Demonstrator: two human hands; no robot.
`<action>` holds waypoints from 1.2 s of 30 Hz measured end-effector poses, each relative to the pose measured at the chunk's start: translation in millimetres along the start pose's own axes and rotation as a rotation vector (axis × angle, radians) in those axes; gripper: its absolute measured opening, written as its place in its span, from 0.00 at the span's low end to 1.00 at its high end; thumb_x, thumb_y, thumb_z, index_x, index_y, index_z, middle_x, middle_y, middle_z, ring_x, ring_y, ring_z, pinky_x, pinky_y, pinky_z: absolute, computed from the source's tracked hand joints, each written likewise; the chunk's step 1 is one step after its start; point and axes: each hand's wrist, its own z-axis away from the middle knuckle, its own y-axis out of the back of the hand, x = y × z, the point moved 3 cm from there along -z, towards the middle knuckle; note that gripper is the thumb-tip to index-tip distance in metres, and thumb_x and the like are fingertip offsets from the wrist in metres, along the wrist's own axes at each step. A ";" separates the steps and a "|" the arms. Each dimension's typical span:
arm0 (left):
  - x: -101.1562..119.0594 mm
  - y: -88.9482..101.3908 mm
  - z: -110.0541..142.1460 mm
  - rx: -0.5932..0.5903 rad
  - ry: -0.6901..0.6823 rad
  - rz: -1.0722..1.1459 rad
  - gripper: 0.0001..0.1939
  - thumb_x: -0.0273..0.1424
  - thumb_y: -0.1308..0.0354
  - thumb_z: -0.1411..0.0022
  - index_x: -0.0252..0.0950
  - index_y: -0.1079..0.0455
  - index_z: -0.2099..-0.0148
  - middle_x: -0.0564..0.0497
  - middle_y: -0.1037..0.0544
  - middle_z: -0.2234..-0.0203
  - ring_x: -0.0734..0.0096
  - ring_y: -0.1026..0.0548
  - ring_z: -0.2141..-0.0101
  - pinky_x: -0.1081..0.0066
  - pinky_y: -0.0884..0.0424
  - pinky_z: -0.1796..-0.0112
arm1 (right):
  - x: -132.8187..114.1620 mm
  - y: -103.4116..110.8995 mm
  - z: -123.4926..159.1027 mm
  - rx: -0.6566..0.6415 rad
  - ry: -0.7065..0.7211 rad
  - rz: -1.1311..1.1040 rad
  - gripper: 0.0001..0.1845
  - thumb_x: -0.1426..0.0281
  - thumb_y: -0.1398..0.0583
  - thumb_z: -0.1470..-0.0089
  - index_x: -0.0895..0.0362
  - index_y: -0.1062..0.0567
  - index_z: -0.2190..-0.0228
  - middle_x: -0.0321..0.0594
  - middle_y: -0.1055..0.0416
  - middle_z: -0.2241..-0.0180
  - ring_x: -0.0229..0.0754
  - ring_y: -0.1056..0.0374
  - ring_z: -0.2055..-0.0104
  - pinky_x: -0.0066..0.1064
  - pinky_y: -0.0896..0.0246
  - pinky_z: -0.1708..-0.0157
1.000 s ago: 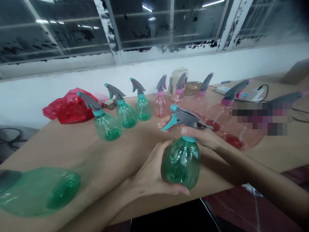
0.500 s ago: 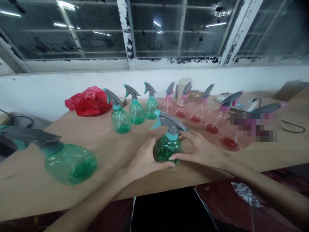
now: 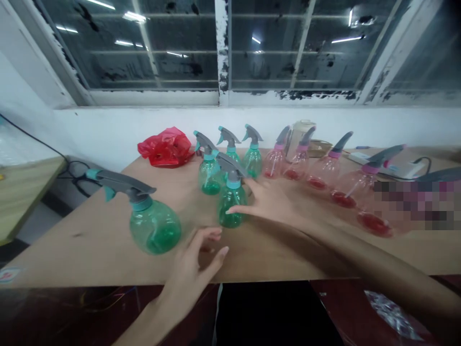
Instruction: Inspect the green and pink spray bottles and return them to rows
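My right hand [image 3: 264, 202] is closed around the side of a green spray bottle [image 3: 230, 204] with a grey and teal trigger head, upright at the middle of the table. Just left of it and nearer the edge, my left hand [image 3: 200, 257] hangs open, fingers curved and holding nothing. Another green spray bottle [image 3: 154, 228] stands to the left, close to the left hand. Behind the held bottle are three more green ones, among them a bottle [image 3: 209, 175] at the row's left end. Pink spray bottles [image 3: 322, 170] with red liquid form a row running to the right.
A crumpled red plastic bag [image 3: 165, 149] lies at the back left of the wooden table [image 3: 90, 254]. Behind the pink bottles are a pale box [image 3: 300, 132] and a white power strip [image 3: 405, 168] with a cable. A second table [image 3: 32, 192] stands at the far left.
My left hand has let go of the green spray bottle and drawn back toward the table edge. My right hand has moved the bottle away from me, nearer the green row. The view has turned left.
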 end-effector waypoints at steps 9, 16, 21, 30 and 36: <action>1.3 -4.2 9.3 -0.162 0.033 0.021 0.10 0.38 0.50 0.36 0.41 0.33 0.55 0.53 0.27 0.67 0.70 0.27 0.67 0.69 0.29 0.67 | -42.6 -39.5 -58.3 -0.105 0.092 0.035 0.42 0.40 0.45 0.56 0.55 0.36 0.48 0.49 0.26 0.61 0.57 0.30 0.61 0.42 0.38 0.67; -7.2 -6.4 -3.0 -0.203 0.090 0.046 0.11 0.39 0.49 0.38 0.40 0.33 0.57 0.53 0.27 0.68 0.69 0.27 0.67 0.69 0.31 0.66 | -50.8 -51.9 -76.9 -0.096 0.165 0.044 0.45 0.38 0.47 0.56 0.55 0.37 0.46 0.50 0.28 0.58 0.58 0.31 0.60 0.42 0.37 0.67; -12.0 -8.9 -8.3 -0.209 0.143 0.118 0.12 0.40 0.49 0.37 0.39 0.32 0.57 0.52 0.26 0.67 0.67 0.28 0.63 0.68 0.32 0.63 | -51.2 -55.7 -80.3 -0.093 0.174 0.028 0.45 0.39 0.47 0.55 0.56 0.39 0.45 0.51 0.28 0.59 0.57 0.30 0.61 0.43 0.37 0.67; -11.6 -8.3 -9.0 -0.187 0.169 0.110 0.11 0.39 0.48 0.38 0.39 0.32 0.58 0.52 0.26 0.67 0.67 0.29 0.64 0.69 0.34 0.63 | -56.1 -48.8 -70.6 -0.046 0.196 -0.046 0.46 0.42 0.43 0.56 0.55 0.41 0.43 0.51 0.35 0.47 0.57 0.33 0.53 0.45 0.36 0.61; -13.6 -9.3 -8.7 -0.176 0.190 0.126 0.12 0.41 0.48 0.38 0.40 0.31 0.58 0.53 0.26 0.68 0.68 0.29 0.65 0.69 0.35 0.64 | -20.8 -17.1 -53.4 0.127 0.060 -0.058 0.25 0.51 0.44 0.47 0.54 0.31 0.54 0.43 0.30 0.52 0.46 0.30 0.60 0.39 0.36 0.62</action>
